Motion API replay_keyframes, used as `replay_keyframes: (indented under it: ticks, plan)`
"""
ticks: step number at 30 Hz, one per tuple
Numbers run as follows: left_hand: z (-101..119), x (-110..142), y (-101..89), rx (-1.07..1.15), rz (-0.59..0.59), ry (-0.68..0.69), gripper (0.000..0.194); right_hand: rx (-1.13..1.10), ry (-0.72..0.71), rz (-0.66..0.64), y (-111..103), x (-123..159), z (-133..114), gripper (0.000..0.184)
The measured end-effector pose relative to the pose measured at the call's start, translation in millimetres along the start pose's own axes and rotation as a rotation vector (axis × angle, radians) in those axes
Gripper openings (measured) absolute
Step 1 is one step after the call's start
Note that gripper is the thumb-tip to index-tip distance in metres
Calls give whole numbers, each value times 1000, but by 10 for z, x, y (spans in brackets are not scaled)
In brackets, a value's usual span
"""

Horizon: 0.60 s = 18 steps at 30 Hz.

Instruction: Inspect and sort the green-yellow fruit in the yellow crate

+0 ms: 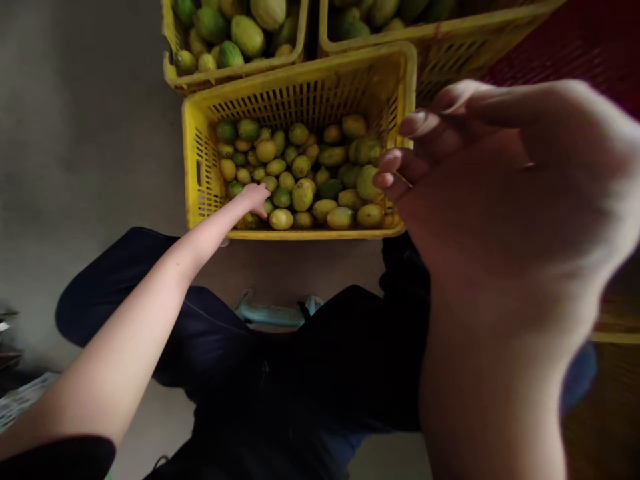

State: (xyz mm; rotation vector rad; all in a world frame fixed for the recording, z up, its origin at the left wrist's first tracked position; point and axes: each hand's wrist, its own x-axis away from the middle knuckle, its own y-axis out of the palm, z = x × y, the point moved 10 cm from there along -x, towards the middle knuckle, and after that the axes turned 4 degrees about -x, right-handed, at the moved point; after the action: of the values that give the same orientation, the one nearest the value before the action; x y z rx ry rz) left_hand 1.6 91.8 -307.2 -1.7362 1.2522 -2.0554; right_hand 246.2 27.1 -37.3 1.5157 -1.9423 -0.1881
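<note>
A yellow plastic crate [300,234] with slotted walls stands on the floor in front of my knees, holding many lemon-like fruits [302,195] in yellow and green. My left hand [256,198] reaches over the near wall into its left part. Thumb and fingers are apart around a small greenish fruit [269,206]; whether they touch it I cannot tell. Large and close to the camera, my right hand [500,173] is raised at the right with its palm showing. Its fingers bend loosely, thumb apart, and nothing shows in them. It hides the crate's right end.
Two more yellow crates of fruit stand behind, one at the back left [235,77] and one at the back right [440,30]. Something dark red [560,53] is at the far right. A light-blue item [273,315] lies on the floor between my legs.
</note>
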Motion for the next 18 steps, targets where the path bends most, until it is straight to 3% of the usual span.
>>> replay_keyframes:
  ticks: [5,9,11,14,16,18]
  plan:
    - [-338,291,-219,180,146,-99,70,-99,77,31,55,-79,212,36]
    - [-640,779,-792,416,328,-121,73,-27,152,58,85,-184,485,21]
    - [-649,1055,-1157,501,421,-56,73,-9,249,77,92,-223,700,17]
    - [-567,1324,-1568,576,496,20,63,-69,366,-28,245,-251,971,31]
    - [-467,1334,-1686,630,506,59,63,-114,410,-104,345,-243,1084,40]
    - [-335,1219,-1686,697,510,83,59,-154,401,-107,352,-247,1128,40]
